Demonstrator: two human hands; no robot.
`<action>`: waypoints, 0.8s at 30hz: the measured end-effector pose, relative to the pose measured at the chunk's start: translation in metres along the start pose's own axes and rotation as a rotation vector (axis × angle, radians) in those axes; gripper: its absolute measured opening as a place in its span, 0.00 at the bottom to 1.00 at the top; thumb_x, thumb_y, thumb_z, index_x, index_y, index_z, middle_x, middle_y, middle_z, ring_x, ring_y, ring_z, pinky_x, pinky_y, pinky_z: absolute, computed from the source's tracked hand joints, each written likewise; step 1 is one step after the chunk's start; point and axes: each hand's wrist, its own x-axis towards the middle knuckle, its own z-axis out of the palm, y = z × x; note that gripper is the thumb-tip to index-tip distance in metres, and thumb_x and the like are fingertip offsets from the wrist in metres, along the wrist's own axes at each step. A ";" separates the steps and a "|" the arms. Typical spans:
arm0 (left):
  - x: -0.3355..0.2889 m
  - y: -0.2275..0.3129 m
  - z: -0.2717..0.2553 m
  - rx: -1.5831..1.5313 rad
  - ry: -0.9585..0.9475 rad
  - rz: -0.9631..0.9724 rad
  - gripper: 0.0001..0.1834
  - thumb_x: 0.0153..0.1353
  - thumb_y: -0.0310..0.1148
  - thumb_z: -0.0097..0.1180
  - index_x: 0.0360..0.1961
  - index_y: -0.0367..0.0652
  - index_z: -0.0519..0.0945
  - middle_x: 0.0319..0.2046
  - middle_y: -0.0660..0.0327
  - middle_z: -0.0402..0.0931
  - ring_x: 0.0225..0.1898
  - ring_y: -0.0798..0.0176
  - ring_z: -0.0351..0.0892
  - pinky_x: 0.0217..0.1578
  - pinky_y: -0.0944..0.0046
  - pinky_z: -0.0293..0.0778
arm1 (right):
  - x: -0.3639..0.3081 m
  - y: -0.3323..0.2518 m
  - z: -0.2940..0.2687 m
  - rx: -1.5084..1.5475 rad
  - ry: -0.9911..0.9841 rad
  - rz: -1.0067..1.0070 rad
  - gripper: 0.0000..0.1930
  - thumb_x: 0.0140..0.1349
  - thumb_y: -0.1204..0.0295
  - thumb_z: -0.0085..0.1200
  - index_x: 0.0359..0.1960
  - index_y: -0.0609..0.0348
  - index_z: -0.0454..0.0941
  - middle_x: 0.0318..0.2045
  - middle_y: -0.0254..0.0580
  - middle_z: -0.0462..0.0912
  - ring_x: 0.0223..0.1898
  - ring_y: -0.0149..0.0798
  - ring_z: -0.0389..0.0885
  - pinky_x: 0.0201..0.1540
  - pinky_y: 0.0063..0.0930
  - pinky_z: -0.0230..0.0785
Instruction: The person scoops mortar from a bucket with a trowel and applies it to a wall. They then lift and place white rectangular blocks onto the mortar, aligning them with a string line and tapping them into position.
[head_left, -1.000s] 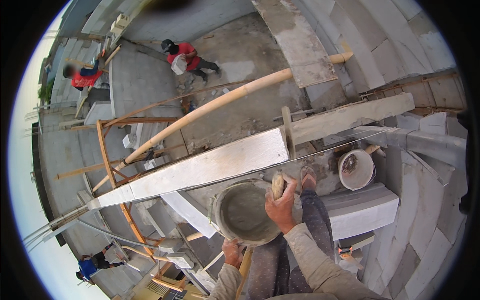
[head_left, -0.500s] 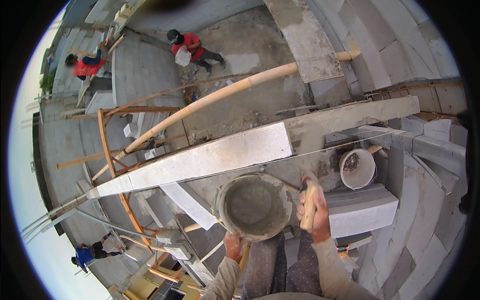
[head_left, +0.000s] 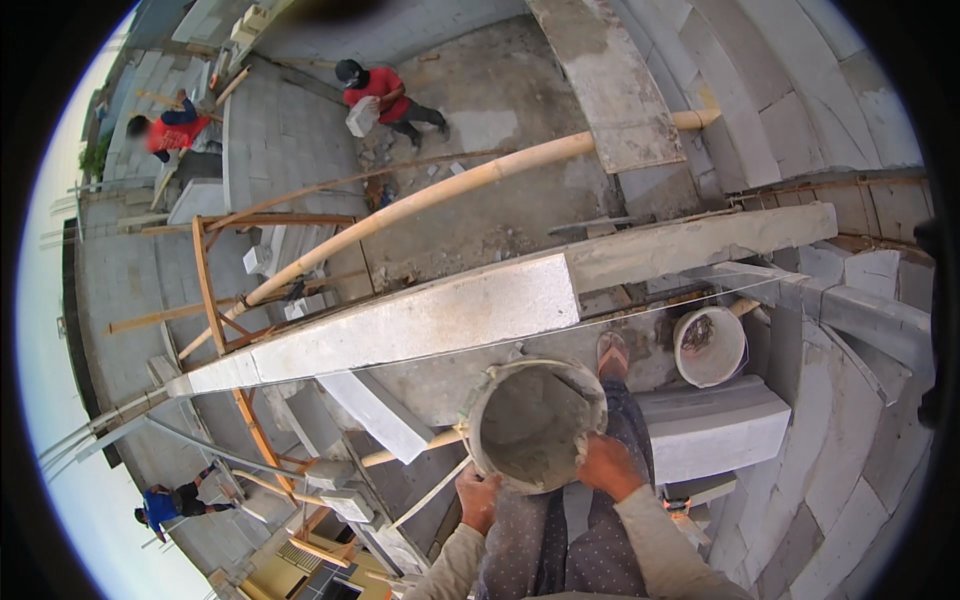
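Both bare hands are on a round, mortar-caked grey bucket (head_left: pixel 487 415), located directly in front of the person, above the legs. Wet grey mortar (head_left: pixel 530 432) is visible inside. The left hand (head_left: pixel 478 498) grips the bucket at its near left edge, fingers curled; the fingertips are partly hidden. The right hand (head_left: pixel 608 466) grasps the near right rim, fingers bent over it.

Beyond the bucket, a course of long white rectangular masonry blocks (head_left: pixel 420 325) runs from the left toward the centre. To the right lie a large pale rectangular block (head_left: pixel 715 440) and, farther off, a whitish round bucket (head_left: pixel 718 370) with dark matter inside. The person's sandalled foot (head_left: pixel 612 355) rests between the two buckets.

On the far side of the block course, a long tan bamboo pole (head_left: pixel 430 210) slants across. Past it, a co-worker in a red shirt (head_left: pixel 380 92) holds a white angular block (head_left: pixel 362 117). A second person in red and dark blue (head_left: pixel 180 130) is at far left; a third, in blue (head_left: pixel 163 507), at near left.
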 end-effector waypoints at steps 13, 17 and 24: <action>0.008 0.030 0.002 -0.301 0.001 -0.065 0.15 0.55 0.15 0.52 0.45 0.32 0.79 0.38 0.59 0.83 0.36 0.66 0.82 0.38 0.66 0.78 | -0.012 0.022 -0.008 0.671 -0.109 -0.293 0.17 0.61 0.71 0.61 0.50 0.64 0.76 0.33 0.42 0.82 0.29 0.32 0.81 0.33 0.29 0.74; 0.012 0.031 -0.002 -0.296 0.087 -0.172 0.20 0.57 0.14 0.49 0.52 0.31 0.74 0.44 0.56 0.80 0.41 0.57 0.83 0.44 0.57 0.82 | -0.047 0.022 -0.032 1.108 -0.195 -0.243 0.19 0.63 0.75 0.58 0.55 0.65 0.71 0.36 0.40 0.81 0.28 0.28 0.78 0.31 0.26 0.74; 0.008 0.024 -0.019 -0.293 0.119 -0.309 0.23 0.62 0.21 0.46 0.60 0.41 0.68 0.51 0.56 0.74 0.48 0.54 0.79 0.46 0.51 0.79 | -0.040 0.010 -0.051 1.045 0.396 -0.307 0.24 0.59 0.75 0.58 0.57 0.66 0.69 0.38 0.47 0.82 0.33 0.35 0.81 0.37 0.32 0.76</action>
